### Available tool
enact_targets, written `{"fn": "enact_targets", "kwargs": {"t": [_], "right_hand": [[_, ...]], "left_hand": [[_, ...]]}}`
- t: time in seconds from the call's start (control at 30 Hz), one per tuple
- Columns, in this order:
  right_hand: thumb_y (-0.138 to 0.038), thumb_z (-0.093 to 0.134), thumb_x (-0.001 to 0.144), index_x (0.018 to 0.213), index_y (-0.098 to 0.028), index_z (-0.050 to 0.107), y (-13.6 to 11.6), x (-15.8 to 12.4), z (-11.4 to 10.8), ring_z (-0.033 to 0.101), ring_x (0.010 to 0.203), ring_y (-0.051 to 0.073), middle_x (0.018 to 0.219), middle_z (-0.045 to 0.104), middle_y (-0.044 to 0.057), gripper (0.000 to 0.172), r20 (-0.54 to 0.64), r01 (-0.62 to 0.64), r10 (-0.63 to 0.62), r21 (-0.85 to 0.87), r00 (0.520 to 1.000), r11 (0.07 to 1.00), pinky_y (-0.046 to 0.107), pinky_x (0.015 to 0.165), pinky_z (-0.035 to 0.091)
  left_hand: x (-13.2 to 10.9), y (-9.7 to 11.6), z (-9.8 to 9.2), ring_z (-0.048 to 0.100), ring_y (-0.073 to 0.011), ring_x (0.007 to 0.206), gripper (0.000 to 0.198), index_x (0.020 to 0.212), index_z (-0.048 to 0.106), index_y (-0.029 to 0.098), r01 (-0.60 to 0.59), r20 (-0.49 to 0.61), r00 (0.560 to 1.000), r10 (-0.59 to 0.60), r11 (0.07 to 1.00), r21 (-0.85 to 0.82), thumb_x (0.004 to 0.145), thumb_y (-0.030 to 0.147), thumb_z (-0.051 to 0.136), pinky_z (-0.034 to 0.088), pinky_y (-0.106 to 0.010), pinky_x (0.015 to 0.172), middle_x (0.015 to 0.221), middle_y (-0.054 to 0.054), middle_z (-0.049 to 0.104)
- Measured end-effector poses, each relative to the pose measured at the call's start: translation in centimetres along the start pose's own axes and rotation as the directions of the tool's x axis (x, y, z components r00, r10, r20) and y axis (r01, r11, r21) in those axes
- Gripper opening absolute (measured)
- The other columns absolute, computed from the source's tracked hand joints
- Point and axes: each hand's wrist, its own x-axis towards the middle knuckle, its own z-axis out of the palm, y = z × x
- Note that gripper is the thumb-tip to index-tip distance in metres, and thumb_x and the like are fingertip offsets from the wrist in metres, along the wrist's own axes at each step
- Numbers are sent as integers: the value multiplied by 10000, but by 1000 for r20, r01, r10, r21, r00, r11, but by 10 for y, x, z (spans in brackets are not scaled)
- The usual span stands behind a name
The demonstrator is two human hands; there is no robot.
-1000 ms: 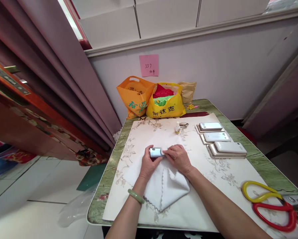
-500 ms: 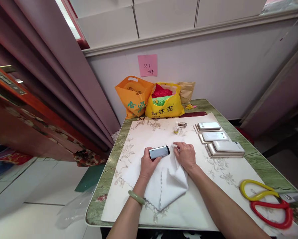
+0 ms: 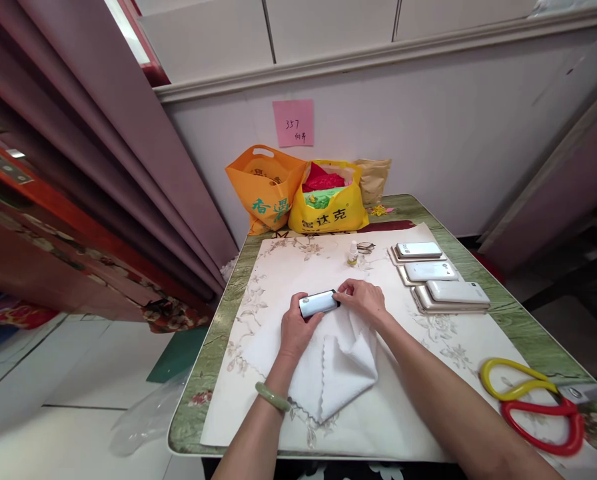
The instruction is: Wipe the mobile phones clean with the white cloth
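Note:
A small silver-blue mobile phone (image 3: 319,305) with dark ends lies in the grip of my left hand (image 3: 298,327), thumb along its near edge and fingers behind it. My right hand (image 3: 364,300) pinches the phone's right end between thumb and fingertips. Under both hands a white cloth (image 3: 346,373) with a zigzag edge is spread, its right part folded and rumpled. A small white bottle (image 3: 352,253) with a yellowish label stands beyond my hands, beside a pair of glasses (image 3: 365,247).
Several phones (image 3: 458,293) lie stacked in groups on the right. Large scissors (image 3: 543,407) with yellow and red handles rest at the near right corner. An orange bag (image 3: 266,190), a yellow bag (image 3: 328,207) and a brown paper pouch (image 3: 373,180) stand at the table's back.
My right hand has moved left from the cloth and now touches the phone's right end. My left hand keeps its hold on the phone. The view has shifted slightly.

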Motion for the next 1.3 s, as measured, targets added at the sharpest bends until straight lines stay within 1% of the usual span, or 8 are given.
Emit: {"fn": "enact_targets", "kwargs": {"t": [0.37, 0.57, 0.77, 1.0, 1.07, 1.17, 1.23, 1.3], "right_hand": [[-416, 686, 724, 722, -292, 709, -7, 6, 1, 592, 684, 168, 684, 673, -25, 126, 50, -54, 57, -54, 997, 997, 300, 667, 300], [-398, 672, 743, 736, -287, 699, -2, 2, 3, 594, 683, 164, 714, 686, -35, 114, 38, -15, 15, -13, 999, 1000, 311, 705, 313], [-368, 593, 832, 958, -288, 691, 20, -19, 12, 624, 841, 170, 916, 710, -17, 178, -126, 210, -199, 79, 972, 975, 323, 829, 354], [-334, 509, 896, 1133, -197, 641, 34, -28, 21, 597, 831, 180, 890, 670, 42, 303, -347, 217, -163, 123, 924, 968, 308, 827, 402], [-311, 497, 919, 1167, -211, 631, 31, -31, 21, 588, 880, 183, 906, 668, 42, 299, -383, 266, -227, 49, 895, 963, 341, 924, 362], [-292, 510, 935, 1109, -269, 665, 26, -35, 20, 566, 977, 191, 923, 671, 20, 234, -417, 331, -332, -77, 846, 940, 432, 1077, 199], [-294, 520, 939, 1047, -284, 690, 25, -35, 20, 555, 1005, 197, 901, 671, 11, 202, -443, 334, -351, -118, 825, 935, 465, 1098, 143], [-296, 525, 940, 1010, -278, 702, 26, -34, 21, 563, 981, 195, 878, 671, 13, 191, -465, 323, -342, -122, 817, 938, 470, 1090, 160]], "left_hand": [[1, 0, -1, 610, -177, 714, 440, 1077, 514, 244, -1, 16, 1000, 1, 1000, 12, 709, 418, 682, 469, -286, 674, 875, -8, 653], [2, -1, -1, 609, -172, 706, 435, 1072, 509, 246, -25, 9, 1000, 25, 999, 22, 715, 428, 680, 468, -277, 662, 864, -1, 650], [1, -3, 1, 607, -176, 695, 451, 1088, 520, 241, -39, -3, 999, 40, 998, 50, 713, 432, 683, 469, -280, 665, 806, 5, 646], [0, -3, 2, 613, -180, 708, 466, 1103, 531, 236, -57, -5, 998, 58, 997, 53, 720, 457, 679, 472, -287, 669, 838, -7, 655], [0, -2, 1, 618, -190, 716, 482, 1117, 528, 234, -41, -3, 999, 41, 996, 74, 719, 459, 681, 476, -299, 673, 843, -15, 659], [-1, -1, -1, 632, -204, 765, 555, 1189, 488, 232, -44, 19, 999, 43, 997, 62, 708, 419, 694, 487, -317, 714, 897, -30, 664], [-2, 0, -2, 634, -205, 802, 593, 1239, 445, 228, -61, 36, 998, 61, 998, 21, 719, 390, 681, 489, -320, 741, 935, -41, 660], [-2, 0, -3, 627, -199, 796, 577, 1250, 418, 221, -61, 41, 997, 62, 998, -16, 745, 378, 650, 483, -312, 736, 929, -43, 652]]}}
